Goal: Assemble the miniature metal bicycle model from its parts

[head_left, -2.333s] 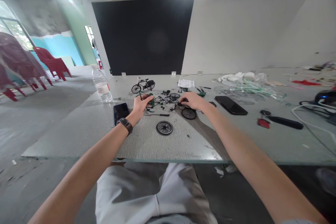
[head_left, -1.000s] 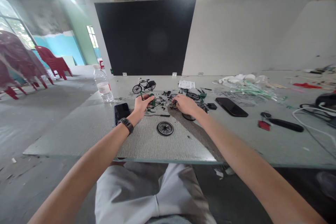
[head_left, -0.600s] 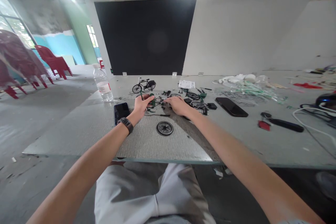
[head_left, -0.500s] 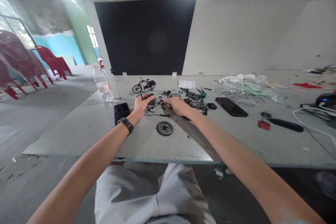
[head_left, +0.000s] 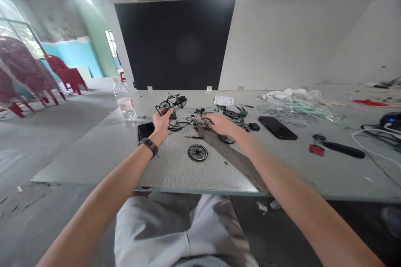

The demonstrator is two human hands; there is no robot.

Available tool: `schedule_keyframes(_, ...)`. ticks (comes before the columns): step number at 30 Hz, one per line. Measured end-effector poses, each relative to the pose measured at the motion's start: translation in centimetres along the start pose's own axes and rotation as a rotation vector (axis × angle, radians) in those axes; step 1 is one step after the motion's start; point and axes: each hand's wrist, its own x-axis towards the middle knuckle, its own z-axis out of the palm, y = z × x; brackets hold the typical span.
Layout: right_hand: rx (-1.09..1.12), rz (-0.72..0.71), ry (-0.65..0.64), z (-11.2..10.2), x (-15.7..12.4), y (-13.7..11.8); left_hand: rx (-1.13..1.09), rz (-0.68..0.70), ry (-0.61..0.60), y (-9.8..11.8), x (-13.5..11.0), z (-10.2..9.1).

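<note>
My left hand is closed around a green model bicycle part, partly hidden by the fingers. A dark bicycle frame piece lies on the table just beside it. Above the scattered small parts, my right hand reaches with its fingers apart and nothing visible in them. A spoked wheel lies flat in front of me, and another wheel is partly under my right wrist. Between the hands and the nearer wheel rests a thin black screwdriver. Behind my left hand stands an assembled black model bicycle.
A water bottle and a phone are at left. On the right lie a larger phone, a black-handled tool, a red tag and plastic wrapping. A paper sheet lies behind the parts.
My left hand has moved left and slightly up with the green part, uncovering the dark frame piece. My right hand has shifted a little to the right.
</note>
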Motion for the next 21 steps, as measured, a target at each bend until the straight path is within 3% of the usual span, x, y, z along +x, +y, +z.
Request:
schedule_keyframes(6, -0.025, 0.205, 0.028, -3.1, -2.0, 3.1, 0.039, -0.007, -0.065, -0.7, 0.2, -0.1)
schedule_keyframes(11, -0.089, 0.277, 0.020, -4.9, -3.4, 5.7, 0.063, -0.008, -0.081, -1.1, 0.0, -0.1)
schedule_keyframes(18, 0.018, 0.330, -0.197, -6.1, -4.2, 5.7, 0.072, -0.012, -0.114, -0.9, -0.6, 0.1)
schedule_keyframes(21, 0.019, 0.345, -0.209, -5.9, -4.1, 5.3, 0.072, -0.012, -0.117, -0.9, -0.7, 0.1)
